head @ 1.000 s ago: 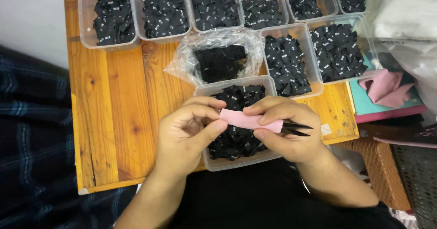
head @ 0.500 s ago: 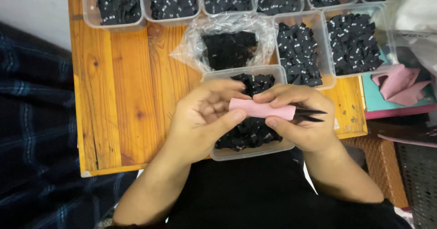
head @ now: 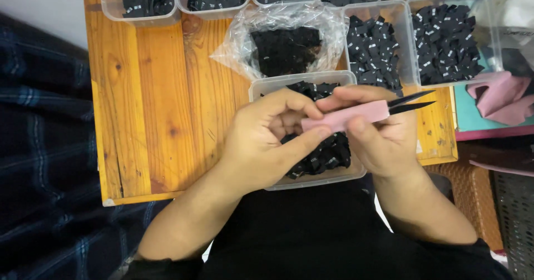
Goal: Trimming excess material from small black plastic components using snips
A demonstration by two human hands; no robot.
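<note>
My right hand (head: 384, 135) grips a pink-handled thread snip (head: 356, 115) whose two black blades (head: 414, 102) point right. My left hand (head: 267, 141) curls against the snip's left end, thumb and fingertips touching the pink handle. Both hands hover over a clear plastic tub (head: 303, 82) filled with small black fabric labels (head: 325, 155). What the left fingers pinch, if anything besides the handle, is hidden.
A wooden board (head: 150, 102) carries more clear tubs of black labels (head: 445, 41) along the top and right, and a crumpled clear bag of labels (head: 283, 46). Pink cloth (head: 500, 96) lies on a teal surface at right. Dark plaid fabric (head: 44, 146) is at left.
The view has shifted so the board and tubs sit higher in frame. The snip has tilted slightly upward at its blades. Both hands stay together over the tub.
</note>
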